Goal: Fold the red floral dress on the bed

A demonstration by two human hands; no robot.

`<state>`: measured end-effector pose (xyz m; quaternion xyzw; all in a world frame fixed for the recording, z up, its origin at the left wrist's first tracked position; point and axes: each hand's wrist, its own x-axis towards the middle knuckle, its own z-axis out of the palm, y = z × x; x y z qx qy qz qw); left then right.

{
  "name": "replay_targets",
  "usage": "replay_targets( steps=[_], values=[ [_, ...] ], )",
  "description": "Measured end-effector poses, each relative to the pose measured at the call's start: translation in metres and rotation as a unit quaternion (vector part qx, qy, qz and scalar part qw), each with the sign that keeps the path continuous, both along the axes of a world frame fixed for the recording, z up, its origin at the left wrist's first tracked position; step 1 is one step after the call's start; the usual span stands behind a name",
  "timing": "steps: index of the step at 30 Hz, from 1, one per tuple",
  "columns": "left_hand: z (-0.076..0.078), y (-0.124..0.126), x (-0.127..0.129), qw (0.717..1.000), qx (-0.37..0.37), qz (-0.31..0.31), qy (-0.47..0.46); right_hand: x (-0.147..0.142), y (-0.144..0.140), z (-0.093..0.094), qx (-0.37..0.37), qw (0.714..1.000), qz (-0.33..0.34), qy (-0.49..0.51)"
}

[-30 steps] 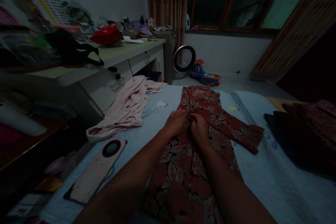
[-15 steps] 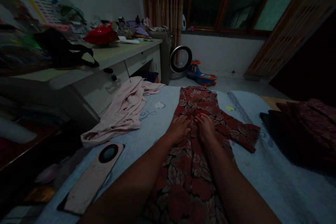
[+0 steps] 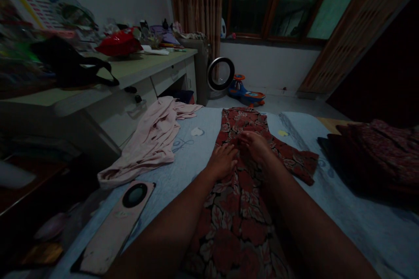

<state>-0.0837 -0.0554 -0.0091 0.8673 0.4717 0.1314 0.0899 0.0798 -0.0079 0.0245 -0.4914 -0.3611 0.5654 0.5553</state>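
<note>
While both hands press flat on the red floral garment (image 3: 242, 192), which lies lengthwise on the blue bedsheet (image 3: 343, 222), the work appears early: cloth spread, one sleeve out to the right, no fold visible. The left hand (image 3: 223, 160) and right hand (image 3: 255, 146) lie open, palms down, side by side, gripping nothing. Count: one floral garment, one pink garment (image 3: 153, 139) to its left, one phone (image 3: 114, 226), one dark pile (image 3: 373, 157).
</note>
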Motion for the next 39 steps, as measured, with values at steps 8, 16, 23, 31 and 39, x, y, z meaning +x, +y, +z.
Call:
replay_targets(
  steps=[8,16,23,31,39],
  values=[
    [-0.003,-0.002,-0.001,1.000,0.011,0.003,0.005,-0.010,0.036,0.007,-0.042,0.987,0.154,-0.011],
    [0.002,-0.004,0.000,1.000,-0.005,0.014,0.013,0.009,0.048,-0.022,-0.037,0.995,0.069,0.066],
    [0.005,-0.006,0.000,1.000,0.000,0.020,0.021,0.002,0.051,-0.025,0.061,0.998,0.000,0.024],
    [0.005,-0.001,-0.001,0.999,0.015,0.027,-0.033,-0.009,0.049,-0.028,0.051,0.994,0.047,-0.081],
    [0.007,0.020,-0.014,0.987,0.068,0.114,-0.090,-0.015,0.050,-0.011,0.098,0.990,0.064,-0.083]
  ],
)
